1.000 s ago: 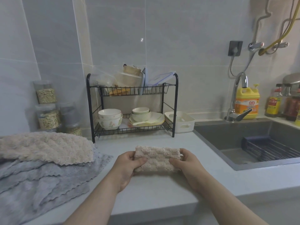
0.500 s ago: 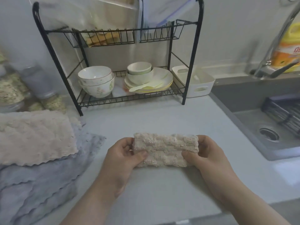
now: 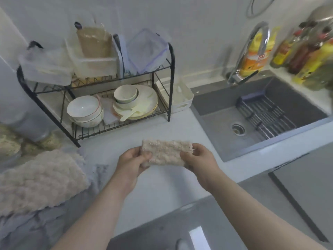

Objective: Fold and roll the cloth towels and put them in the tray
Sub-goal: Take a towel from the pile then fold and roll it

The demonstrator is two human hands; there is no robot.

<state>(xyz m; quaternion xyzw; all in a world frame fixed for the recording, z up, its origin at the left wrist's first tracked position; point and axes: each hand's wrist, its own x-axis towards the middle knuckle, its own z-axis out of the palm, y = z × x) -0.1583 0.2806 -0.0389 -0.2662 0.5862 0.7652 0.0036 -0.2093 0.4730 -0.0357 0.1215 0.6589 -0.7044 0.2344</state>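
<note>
A white surface (image 3: 158, 192) holds a black rack (image 3: 171, 69), a white tray (image 3: 182, 103) beside it, and piled towels (image 3: 39, 179) on the left. A grey sink (image 3: 216, 109) is on the right. The left hand (image 3: 131, 163) and right hand (image 3: 200, 159) grip the rolled towel (image 3: 165, 152) by its ends, fingers curled round it, over the surface.

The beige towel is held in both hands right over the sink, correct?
Not quite. The head view shows the left hand and right hand holding the beige towel over the counter; the sink lies off to the right.
</note>
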